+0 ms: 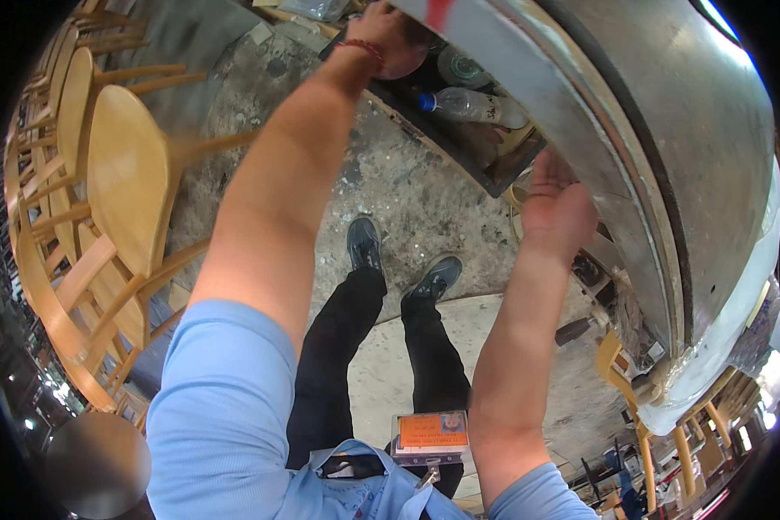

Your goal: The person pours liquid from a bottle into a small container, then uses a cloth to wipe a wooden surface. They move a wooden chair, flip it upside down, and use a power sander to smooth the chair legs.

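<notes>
Beneath the edge of a large metal-faced tabletop (711,130), a dark drawer (446,154) stands pulled out. My left hand (388,39), with a red band at its wrist, is at the drawer's far left end; shadow hides its fingertips. My right hand (556,208) is palm up beside the drawer's near right corner, its fingers stretched up under the table edge and their tips partly hidden. Inside the drawer lies a clear plastic bottle (472,106) with a blue cap. A round greenish thing (461,68) sits behind the bottle.
Wooden chairs (130,165) stand stacked in a row along my left. My shoes (364,243) are on a stained concrete floor (338,191). At the right, below the tabletop, are a dark-handled tool (572,331) and a wooden chair (646,433). A badge (429,433) hangs at my front.
</notes>
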The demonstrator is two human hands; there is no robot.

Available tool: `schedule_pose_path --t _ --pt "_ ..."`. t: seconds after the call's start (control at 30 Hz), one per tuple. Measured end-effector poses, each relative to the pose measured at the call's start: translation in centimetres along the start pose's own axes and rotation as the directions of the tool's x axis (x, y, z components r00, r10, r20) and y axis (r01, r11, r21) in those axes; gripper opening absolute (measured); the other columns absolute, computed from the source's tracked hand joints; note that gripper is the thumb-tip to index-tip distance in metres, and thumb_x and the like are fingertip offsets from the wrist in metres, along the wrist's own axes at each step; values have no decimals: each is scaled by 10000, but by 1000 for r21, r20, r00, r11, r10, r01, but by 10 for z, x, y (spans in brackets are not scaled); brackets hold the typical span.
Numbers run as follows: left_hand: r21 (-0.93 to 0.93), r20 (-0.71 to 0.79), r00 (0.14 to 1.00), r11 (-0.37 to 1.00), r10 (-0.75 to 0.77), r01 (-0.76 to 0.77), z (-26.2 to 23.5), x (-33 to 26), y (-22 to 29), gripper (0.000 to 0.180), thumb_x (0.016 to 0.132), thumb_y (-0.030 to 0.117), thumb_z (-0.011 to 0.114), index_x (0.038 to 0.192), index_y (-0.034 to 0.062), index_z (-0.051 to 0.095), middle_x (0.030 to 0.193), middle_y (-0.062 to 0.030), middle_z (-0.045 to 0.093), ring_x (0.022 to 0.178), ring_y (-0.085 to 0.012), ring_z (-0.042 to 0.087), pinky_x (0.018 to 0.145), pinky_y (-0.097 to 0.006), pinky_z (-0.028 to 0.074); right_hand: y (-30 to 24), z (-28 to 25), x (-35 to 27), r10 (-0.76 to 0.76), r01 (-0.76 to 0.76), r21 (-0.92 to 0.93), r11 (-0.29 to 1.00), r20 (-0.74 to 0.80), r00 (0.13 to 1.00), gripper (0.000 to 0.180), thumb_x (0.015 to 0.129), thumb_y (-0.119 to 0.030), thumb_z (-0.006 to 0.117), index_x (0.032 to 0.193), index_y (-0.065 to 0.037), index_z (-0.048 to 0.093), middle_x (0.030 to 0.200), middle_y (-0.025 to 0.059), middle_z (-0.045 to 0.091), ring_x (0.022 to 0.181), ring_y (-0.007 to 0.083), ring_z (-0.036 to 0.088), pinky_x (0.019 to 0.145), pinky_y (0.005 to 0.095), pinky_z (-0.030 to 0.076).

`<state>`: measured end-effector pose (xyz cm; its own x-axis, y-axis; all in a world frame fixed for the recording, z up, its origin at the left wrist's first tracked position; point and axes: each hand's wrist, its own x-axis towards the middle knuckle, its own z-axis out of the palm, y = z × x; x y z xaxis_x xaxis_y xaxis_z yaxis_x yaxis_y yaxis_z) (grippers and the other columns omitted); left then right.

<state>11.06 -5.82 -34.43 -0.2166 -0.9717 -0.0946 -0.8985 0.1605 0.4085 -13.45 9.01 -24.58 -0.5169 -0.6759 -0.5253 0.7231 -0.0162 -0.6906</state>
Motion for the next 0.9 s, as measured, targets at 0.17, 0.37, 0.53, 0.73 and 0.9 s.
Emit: schedule_pose_path --t 0.17,0.37,0.53,0.73,0.9 --pt "40 172 985 999 -17 10 -17 27 9 523 881 434 617 1308 134 584 1363 -130 561 1291 -286 486 1074 -440 341 -5 -6 5 -9 4 -43 999 -105 994 315 997 -243 522 1182 8 572 1108 144 640 941 247 657 797 379 596" --pt "92 203 978 995 -48 30 -27 18 14 494 894 404 615 1286 104 597 1332 -138 585 1260 -290 513 1049 -425 367 -9 -5 4 -18 18 31 999 0 1000 311 975 -239 546 1201 -25 565 1190 138 626 1058 257 640 881 374 571" --pt "112 164 985 993 -48 30 -58 -5 24 471 904 378 612 1267 79 609 1307 -145 605 1235 -294 536 1028 -412 388 -12 7 -4 -20 -4 134 991 175 984 318 979 -199 516 1241 -22 551 1197 139 622 1071 270 633 902 343 545" --pt "-435 25 993 893 -113 112 -155 -96 84 405 876 273 685 1183 13 645 1093 -141 702 1012 -238 648 902 -334 474 -9 -8 17 -1 -25 132 991 195 981 353 966 -171 518 1280 -9 521 1228 156 607 1072 282 627 913 367 522" --pt "-360 260 930 868 -260 343 -240 -207 130 290 821 205 761 914 -15 597 808 -39 615 781 -91 534 684 -271 472 38 -71 12 111 -28 -424 905 172 979 388 955 -149 520 1312 1 496 1253 171 594 1072 292 621 922 387 503"
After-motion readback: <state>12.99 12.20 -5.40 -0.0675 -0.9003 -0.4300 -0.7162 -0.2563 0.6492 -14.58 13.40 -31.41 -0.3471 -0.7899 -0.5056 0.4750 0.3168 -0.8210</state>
